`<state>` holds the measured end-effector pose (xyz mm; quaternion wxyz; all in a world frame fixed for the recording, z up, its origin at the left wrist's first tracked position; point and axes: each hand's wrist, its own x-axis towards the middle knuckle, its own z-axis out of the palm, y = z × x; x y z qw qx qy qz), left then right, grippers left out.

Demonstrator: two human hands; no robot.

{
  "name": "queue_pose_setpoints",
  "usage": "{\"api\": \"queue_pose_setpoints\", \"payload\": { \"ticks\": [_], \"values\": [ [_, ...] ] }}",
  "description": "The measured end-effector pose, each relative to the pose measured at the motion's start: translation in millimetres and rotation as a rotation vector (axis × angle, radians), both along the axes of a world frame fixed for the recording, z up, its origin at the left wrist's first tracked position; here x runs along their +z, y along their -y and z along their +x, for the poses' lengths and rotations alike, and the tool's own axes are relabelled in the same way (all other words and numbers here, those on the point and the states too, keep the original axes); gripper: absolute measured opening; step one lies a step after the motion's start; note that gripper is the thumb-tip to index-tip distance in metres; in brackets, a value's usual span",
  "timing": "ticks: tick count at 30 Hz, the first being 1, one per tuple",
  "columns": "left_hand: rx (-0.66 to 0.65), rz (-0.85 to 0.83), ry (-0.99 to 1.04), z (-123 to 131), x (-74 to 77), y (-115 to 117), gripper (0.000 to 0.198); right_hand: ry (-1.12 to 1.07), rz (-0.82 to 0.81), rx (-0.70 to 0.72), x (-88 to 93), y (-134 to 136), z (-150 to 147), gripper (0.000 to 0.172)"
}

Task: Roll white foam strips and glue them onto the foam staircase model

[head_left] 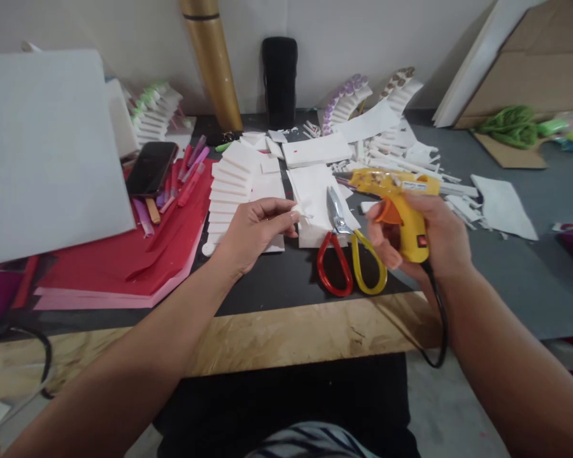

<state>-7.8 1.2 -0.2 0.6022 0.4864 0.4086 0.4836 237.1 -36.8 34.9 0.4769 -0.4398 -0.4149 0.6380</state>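
My right hand (pixel 427 238) grips a yellow glue gun (pixel 396 197) by its handle, a finger at the orange trigger, nozzle pointing left. A black cord hangs from it over the table edge. My left hand (pixel 253 229) pinches a small white foam piece (pixel 302 211) between thumb and fingertips, just left of the nozzle. Under the left hand lies a stepped white foam stack (pixel 229 181). Between my hands, scissors (pixel 346 254) with one red and one yellow handle rest on a white foam sheet (pixel 315 191).
A large white board (pixel 48 146) stands at left over red and pink paper (pixel 138 254), with a black phone (pixel 151 167) and markers. White foam scraps, fanned foam pieces, a gold tube (pixel 212 63), a black case (pixel 279 70) and cardboard (pixel 535 70) line the back. Green yarn (pixel 510 125) lies at the right.
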Motion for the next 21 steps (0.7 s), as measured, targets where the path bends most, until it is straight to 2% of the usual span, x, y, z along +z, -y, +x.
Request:
{"api": "queue_pose_setpoints", "payload": {
  "ticks": [5, 10, 13, 17, 19, 21],
  "values": [
    [-0.006, 0.005, -0.030, -0.8, -1.8, -0.7, 0.024, 0.025, -0.133, -0.211, -1.9, 2.9, 30.0, 0.044],
    [-0.032, 0.022, -0.025, 0.3, -1.9, 0.6, 0.023, 0.067, -0.300, -0.302, -12.2, 4.6, 64.2, 0.045],
    [-0.031, 0.026, -0.025, 0.2, -1.3, 0.9, 0.022, 0.008, -0.393, -0.395, -14.1, 5.8, 67.3, 0.051],
    [-0.025, 0.020, -0.039, -0.5, -1.8, 0.2, 0.023, 0.084, -0.483, -0.506, -8.9, 9.9, 56.8, 0.050],
    [-0.027, 0.017, -0.043, -0.7, -2.3, -0.2, 0.024, 0.128, -0.498, -0.507, -6.0, 14.0, 55.3, 0.044],
    [-0.033, 0.019, -0.039, -0.8, -2.7, -0.5, 0.024, 0.206, -0.514, -0.443, -3.8, 20.0, 60.3, 0.041]
  ]
}}
